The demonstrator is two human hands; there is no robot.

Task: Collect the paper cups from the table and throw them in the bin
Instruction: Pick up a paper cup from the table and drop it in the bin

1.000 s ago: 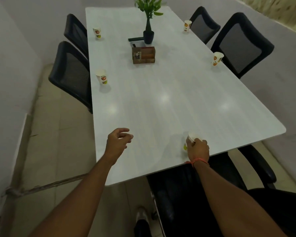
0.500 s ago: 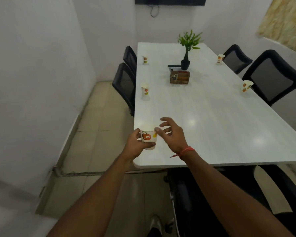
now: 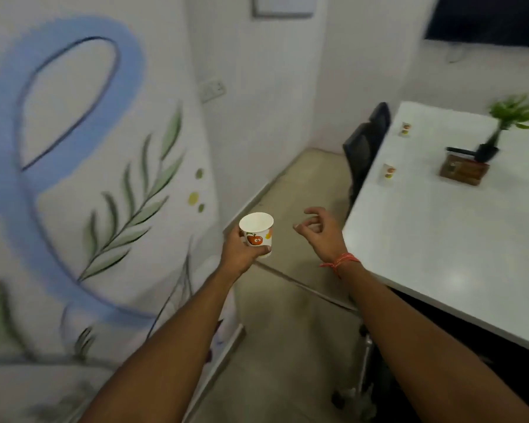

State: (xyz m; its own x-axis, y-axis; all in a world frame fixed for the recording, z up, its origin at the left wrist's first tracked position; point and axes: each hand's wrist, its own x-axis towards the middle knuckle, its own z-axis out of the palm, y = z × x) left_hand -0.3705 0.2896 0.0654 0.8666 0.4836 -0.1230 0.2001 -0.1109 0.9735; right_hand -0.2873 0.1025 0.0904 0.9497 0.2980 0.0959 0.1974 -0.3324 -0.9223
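Near the middle of the frame the left hand (image 3: 240, 254) grips a paper cup (image 3: 257, 232) upright, fingers wrapped round its lower half, out over the floor (image 3: 287, 346) and clear of the desk (image 3: 440, 239). The right hand (image 3: 321, 232) hangs beside it, empty, fingers loosely curled apart. At the right, two more cups (image 3: 388, 174) (image 3: 405, 129) stand blurred along the desk's left edge, near the black chairs (image 3: 364, 148). A potted plant (image 3: 501, 126) and wooden box (image 3: 463, 172) sit further right.
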